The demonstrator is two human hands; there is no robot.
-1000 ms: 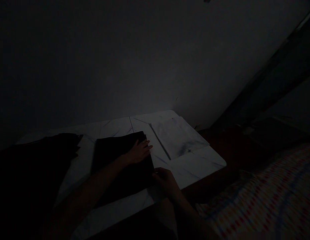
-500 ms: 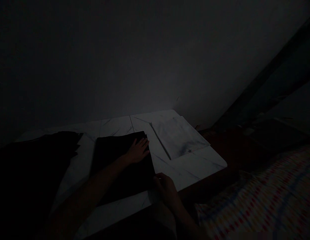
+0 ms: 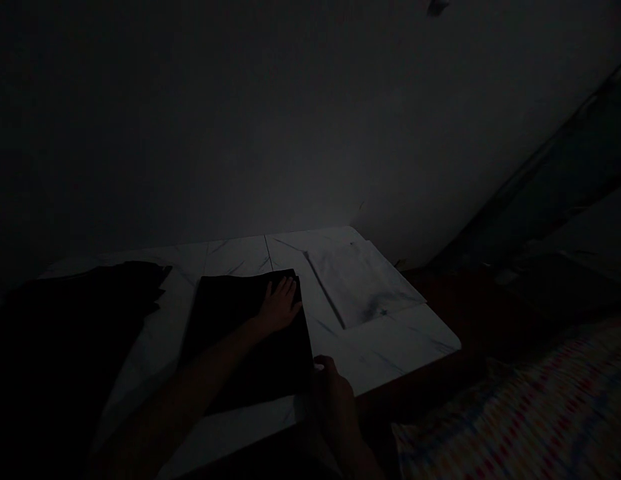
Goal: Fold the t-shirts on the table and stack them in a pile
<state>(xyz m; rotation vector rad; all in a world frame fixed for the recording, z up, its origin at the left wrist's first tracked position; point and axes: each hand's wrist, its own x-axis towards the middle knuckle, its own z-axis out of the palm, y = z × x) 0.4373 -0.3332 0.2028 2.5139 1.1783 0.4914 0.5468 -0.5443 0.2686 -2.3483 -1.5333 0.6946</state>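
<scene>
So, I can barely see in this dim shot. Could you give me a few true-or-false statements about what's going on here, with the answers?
1. The left hand rests on a folded dark cloth. True.
2. The right hand holds the pale folded cloth. False: it is at the near edge of the folded dark cloth, and the pale folded cloth lies apart from both hands.
3. The pale folded cloth lies on a white marble-look tabletop. True.
4. Patterned bedding lies on the tabletop. False: the patterned bedding lies off the table, to its right.

A white marble-look table [image 3: 390,353] holds folded black cloth [image 3: 225,313] beside folded white cloth [image 3: 363,283]
</scene>
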